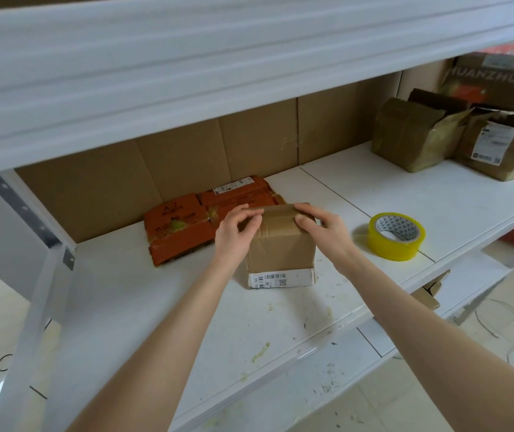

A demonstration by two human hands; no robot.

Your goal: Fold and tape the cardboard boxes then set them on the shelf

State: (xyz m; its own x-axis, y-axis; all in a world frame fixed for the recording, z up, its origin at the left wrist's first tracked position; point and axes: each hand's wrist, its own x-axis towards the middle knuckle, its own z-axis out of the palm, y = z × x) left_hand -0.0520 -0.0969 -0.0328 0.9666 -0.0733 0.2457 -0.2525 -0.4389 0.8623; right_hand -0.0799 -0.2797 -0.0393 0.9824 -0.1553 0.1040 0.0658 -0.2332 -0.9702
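- The small brown box (280,244) is parked on the white shelf (280,322), with its barcode label (280,279) along the bottom of the near face.
- Its top is gripped from both sides. The left hand (237,232) is curled round the top-left corner, with the flap edge pinched. The right hand (324,232) is clamped over the top-right edge, thumb pressed down at the front.
- The yellow tape roll (394,236) is lying flat to the right of the box, apart from it and not touched by either hand.
- Flattened orange boxes (184,226) are lying just behind and left of the box. Opened brown boxes (417,135) are stacked well off to its back right.
- What could go wrong, probably: if pressure is eased before the tape is rubbed flat, the flaps could spring up and the seam could be left wrinkled or lifting.
- If the top is pushed too hard off-centre, the box could be tipped or shoved back into the orange stack, since nothing is bracing its base.
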